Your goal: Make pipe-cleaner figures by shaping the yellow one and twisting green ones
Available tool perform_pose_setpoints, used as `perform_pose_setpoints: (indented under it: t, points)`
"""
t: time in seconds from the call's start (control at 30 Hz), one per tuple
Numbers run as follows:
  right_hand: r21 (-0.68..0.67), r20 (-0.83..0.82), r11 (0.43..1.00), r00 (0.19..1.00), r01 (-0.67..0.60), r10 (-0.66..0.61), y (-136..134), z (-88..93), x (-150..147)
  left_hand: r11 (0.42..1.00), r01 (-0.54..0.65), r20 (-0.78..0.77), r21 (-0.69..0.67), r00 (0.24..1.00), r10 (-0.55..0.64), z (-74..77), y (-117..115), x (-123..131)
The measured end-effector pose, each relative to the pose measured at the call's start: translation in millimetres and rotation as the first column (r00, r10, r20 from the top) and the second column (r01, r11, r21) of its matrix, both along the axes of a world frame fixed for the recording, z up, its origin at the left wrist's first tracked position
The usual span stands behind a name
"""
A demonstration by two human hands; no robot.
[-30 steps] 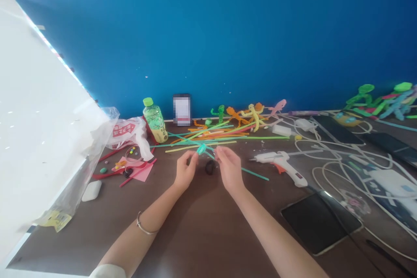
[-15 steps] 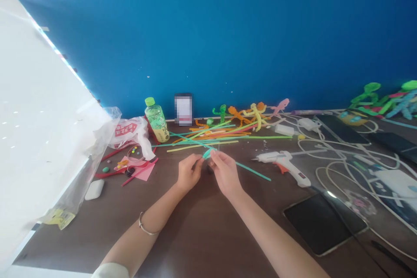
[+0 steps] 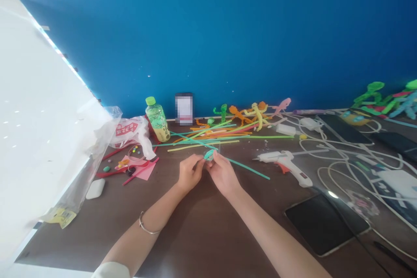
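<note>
Between my two hands is a teal pipe cleaner (image 3: 209, 154), bent into a small coil. My left hand (image 3: 190, 173) pinches its left side with thumb and forefinger. On the other side, my right hand (image 3: 224, 174) grips the coil, its fingers closed around it. A straight teal pipe cleaner (image 3: 249, 168) shows to the right, passing behind my right hand; whether it joins the coil is hidden. Beyond my hands lies a loose pile of pipe cleaners (image 3: 221, 132) in green, orange, yellow and teal.
A green-capped bottle (image 3: 158, 121) and a phone (image 3: 184, 109) stand at the back. Pipe-cleaner figures (image 3: 257, 115) line the wall. At right lie a glue gun (image 3: 286, 165), a tablet (image 3: 325, 223) and white cables. A plastic bag (image 3: 128, 132) and pink paper (image 3: 143, 169) are at left.
My right hand has shifted slightly left and down, and more of the teal coil shows between my fingertips. Both hands keep hold of it.
</note>
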State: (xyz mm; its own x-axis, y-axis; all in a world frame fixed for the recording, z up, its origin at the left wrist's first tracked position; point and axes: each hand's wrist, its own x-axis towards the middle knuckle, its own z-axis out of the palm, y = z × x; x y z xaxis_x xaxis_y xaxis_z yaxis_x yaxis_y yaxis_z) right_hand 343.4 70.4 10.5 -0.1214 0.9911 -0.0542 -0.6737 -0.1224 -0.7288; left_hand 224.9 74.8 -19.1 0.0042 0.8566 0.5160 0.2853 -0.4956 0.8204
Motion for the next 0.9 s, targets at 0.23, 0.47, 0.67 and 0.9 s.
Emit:
perform_pose_setpoints:
  t: [0.23,0.47,0.67,0.9]
  points:
    - [0.175,0.325,0.951,0.897,0.254,-0.299,-7.8,9.7,0.3,0.999,-0.037,-0.03,0.024,0.999,0.038,6.7,-0.3,0.4]
    - [0.372,0.483,0.873,0.738,0.314,-0.471,-22.3,19.6,-2.9,0.996,-0.087,0.049,0.019,0.995,0.086,11.5,-5.9,5.5]
    - [0.596,0.453,0.744,0.639,0.302,-0.622,-19.2,16.5,6.5,0.96,-0.281,0.356,0.014,0.898,0.258,63.4,-9.5,0.1]
    - [0.641,0.495,0.746,0.645,0.181,-0.582,-19.9,12.1,3.1,0.97,-0.237,0.301,0.051,0.93,0.211,64.6,-9.4,-0.2]
